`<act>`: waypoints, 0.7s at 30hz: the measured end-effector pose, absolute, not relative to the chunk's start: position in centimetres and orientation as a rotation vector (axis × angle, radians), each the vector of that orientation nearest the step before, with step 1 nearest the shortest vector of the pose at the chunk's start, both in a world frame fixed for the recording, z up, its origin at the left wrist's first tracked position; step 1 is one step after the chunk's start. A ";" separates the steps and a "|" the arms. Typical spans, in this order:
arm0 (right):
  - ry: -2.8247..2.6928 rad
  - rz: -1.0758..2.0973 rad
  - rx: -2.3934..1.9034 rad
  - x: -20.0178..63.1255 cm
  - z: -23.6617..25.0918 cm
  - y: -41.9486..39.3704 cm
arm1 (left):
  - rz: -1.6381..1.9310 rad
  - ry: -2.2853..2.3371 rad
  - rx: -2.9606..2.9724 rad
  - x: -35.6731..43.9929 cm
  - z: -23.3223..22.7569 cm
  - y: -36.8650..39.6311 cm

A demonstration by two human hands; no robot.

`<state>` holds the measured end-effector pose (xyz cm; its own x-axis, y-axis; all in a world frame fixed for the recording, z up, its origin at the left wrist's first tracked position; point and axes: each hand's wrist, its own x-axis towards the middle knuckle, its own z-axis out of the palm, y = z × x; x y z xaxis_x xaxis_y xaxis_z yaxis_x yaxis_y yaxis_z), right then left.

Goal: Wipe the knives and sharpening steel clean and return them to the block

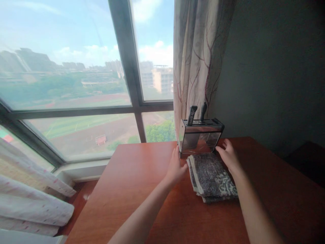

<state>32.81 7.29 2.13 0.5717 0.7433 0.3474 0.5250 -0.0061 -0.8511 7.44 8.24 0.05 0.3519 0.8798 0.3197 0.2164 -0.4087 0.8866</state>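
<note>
The metal knife block (200,137) stood near the table's (142,189) far edge, two handles in it. The left hand (176,167) and right hand (229,154), fingers spread, flanked its base, seemingly bracing it; a firmer two-sided hold seemed needed. A folded cloth (212,176) lay before it.

- We see strong daylight pouring in through the window (76,78), washing the far buildings into pale haze.
- The wall (274,67) on the right sits in deep shade.
- The bench (142,189) carries a soft sheen on its near-window side.
- The window frame bows at the left edge, and the whole picture is slightly soft.
</note>
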 end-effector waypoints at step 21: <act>-1.626 0.611 -1.246 11.1 -1.7 2.4 | 1.027 1.093 1.803 0.4 -3.1 5.0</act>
<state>11.15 2.43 -1.71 -0.0147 0.9227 0.3852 0.4403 0.3518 -0.8261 0.43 4.97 -3.10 0.3050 0.9219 0.2388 0.2964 -0.3302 0.8962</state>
